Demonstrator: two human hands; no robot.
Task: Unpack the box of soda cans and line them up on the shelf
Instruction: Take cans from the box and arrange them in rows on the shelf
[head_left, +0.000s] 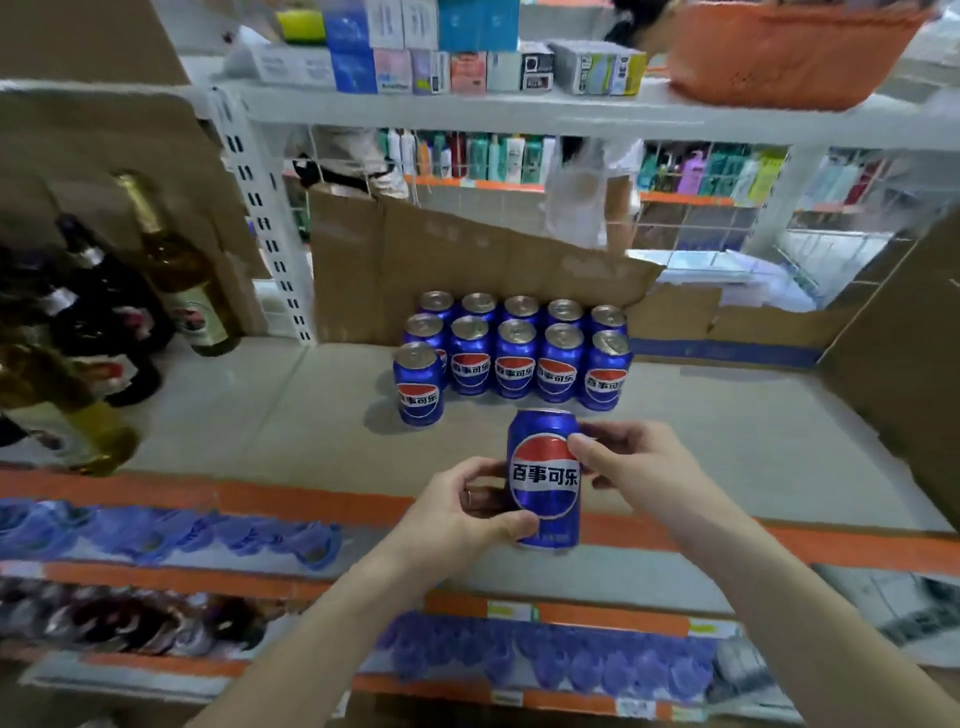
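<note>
Bottles of dark and pale glass (156, 291) stand crowded at the far left of the grey shelf with the orange front edge (270, 415), partly blurred. Further right, at the back of the shelf, a block of blue soda cans with red, white and blue logos (514, 353) stands upright in rows, packed touching one another, with one can set alone at the front left corner. Behind them leans a torn brown cardboard sheet (467, 260). In front of the block, above the shelf's front edge, a single blue soda can (544, 478) is held upright, logo facing the camera. The left hand (462, 514) grips its lower part, thumb curled across the front near the base. The right hand (639, 467) pinches its upper part, thumb on the front beside the logo and fingers behind. At the far right, a brown cardboard wall (904, 374) rises along the shelf.
</note>
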